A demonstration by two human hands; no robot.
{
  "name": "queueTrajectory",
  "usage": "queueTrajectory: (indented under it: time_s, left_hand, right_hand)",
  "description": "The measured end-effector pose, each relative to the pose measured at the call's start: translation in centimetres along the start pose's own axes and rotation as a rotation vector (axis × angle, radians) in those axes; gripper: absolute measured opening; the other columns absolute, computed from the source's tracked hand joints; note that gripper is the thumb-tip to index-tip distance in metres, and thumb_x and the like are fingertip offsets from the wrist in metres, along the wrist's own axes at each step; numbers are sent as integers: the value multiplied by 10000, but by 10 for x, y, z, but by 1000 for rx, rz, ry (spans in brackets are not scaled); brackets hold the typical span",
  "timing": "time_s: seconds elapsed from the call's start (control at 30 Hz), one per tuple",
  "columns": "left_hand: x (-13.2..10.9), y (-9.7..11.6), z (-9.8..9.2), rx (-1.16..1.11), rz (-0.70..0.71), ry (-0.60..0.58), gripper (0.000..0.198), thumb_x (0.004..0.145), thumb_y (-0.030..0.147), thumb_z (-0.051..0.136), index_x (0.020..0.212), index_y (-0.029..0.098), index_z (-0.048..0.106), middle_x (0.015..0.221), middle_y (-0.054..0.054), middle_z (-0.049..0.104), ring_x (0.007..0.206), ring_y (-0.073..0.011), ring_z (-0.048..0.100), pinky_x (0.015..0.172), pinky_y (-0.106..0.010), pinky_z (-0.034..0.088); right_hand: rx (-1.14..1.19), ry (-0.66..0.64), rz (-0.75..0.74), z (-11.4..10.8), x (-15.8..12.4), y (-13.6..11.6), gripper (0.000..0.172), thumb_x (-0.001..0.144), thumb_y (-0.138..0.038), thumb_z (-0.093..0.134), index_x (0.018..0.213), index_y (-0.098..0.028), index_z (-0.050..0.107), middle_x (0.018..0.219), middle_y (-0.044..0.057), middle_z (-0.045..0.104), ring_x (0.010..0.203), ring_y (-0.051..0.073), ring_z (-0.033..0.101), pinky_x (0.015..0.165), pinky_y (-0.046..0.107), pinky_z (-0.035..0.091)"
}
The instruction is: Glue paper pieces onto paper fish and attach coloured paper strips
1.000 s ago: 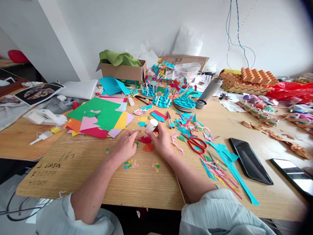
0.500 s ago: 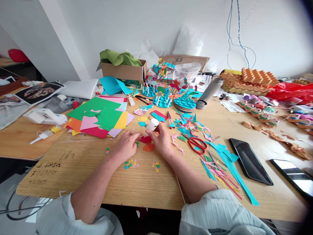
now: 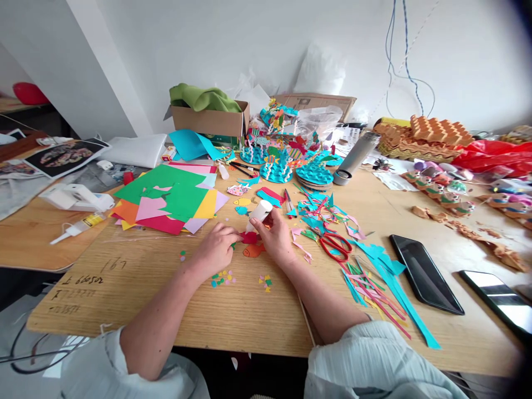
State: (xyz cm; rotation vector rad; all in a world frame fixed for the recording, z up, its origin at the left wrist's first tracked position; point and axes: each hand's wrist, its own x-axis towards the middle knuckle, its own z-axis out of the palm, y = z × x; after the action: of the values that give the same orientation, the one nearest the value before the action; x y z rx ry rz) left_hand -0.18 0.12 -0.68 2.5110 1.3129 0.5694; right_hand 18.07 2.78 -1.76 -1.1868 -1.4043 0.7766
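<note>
Right hand (image 3: 276, 239) grips a white bottle (image 3: 261, 210) over red paper (image 3: 250, 238); left hand (image 3: 215, 246) at the paper's edge, grip impossible to tell.

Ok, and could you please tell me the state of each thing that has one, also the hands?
Right hand: closed around the white bottle
White bottle: tilted, above the red paper
Left hand: fingers bent, at the red paper's edge
Orange paper fish: lying flat
Scissors: lying down, blades partly hidden
Phone near the scissors: face up, screen dark
Cardboard box: open, green cloth inside
Paper sheets: piled unevenly
</note>
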Motion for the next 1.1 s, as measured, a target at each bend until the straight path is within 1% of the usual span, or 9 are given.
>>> queueTrajectory:
  time_s: [0.17,0.33,0.47,0.63,0.73,0.87,1.03,1.1]
  left_hand:
    - [0,2,0,6,5,-9,544,729,-65,438,1073,232,735,1075,-44,692,1033,-244,524,957,-408,473]
    - [-1,3,0,1,1,-16,554,741,-60,445,1098,253,729,1094,-40,677,1042,-240,513,970,-404,464]
    - [-1,3,0,13,7,-21,543,751,-54,442,1108,239,727,1093,-47,671,1041,-243,506,975,-405,460]
    - [-2,2,1,10,0,-21,539,747,-56,448,1125,217,720,1103,-52,665,1049,-238,502,984,-399,456]
    - [-1,2,1,5,-1,-23,537,743,-58,456,1121,218,720,1103,-48,666,1056,-232,505,988,-391,455]
    - [-1,3,0,8,-5,-30,518,741,-60,461,1090,213,730,1094,-50,672,1050,-231,514,980,-395,462]
    - [-1,2,-1,11,-12,-25,509,722,-70,470,1044,211,746,1102,-45,692,1056,-234,519,967,-401,472]
    - [0,1,-1,13,-8,-20,511,718,-71,468,1035,214,750,1106,-42,695,1061,-234,521,972,-402,471]
  right_hand:
    - [50,5,25,0,1,4,319,784,-484,676,891,-215,542,792,14,643,690,175,608,652,309,494]
    - [50,13,40,-1,2,6,323,784,-486,673,893,-219,529,798,12,625,695,175,592,663,315,485]
    - [60,28,28,-1,3,7,327,782,-492,675,878,-213,532,796,18,626,703,182,596,650,313,480]
    - [68,37,36,-1,3,9,338,785,-499,678,883,-212,529,820,23,644,733,185,612,669,313,492]
    - [64,18,10,-1,2,7,323,792,-477,680,907,-212,535,827,22,653,737,184,625,678,314,499]
    - [-7,-11,-28,0,-2,2,290,788,-447,684,874,-213,536,822,32,666,752,196,639,694,325,503]
    - [-94,-55,-82,-1,-5,-6,298,805,-429,663,968,-205,553,861,47,675,778,201,643,714,331,496]
    - [-117,-60,-100,-1,-6,-7,297,811,-426,658,976,-200,557,855,48,671,778,201,639,713,328,490]
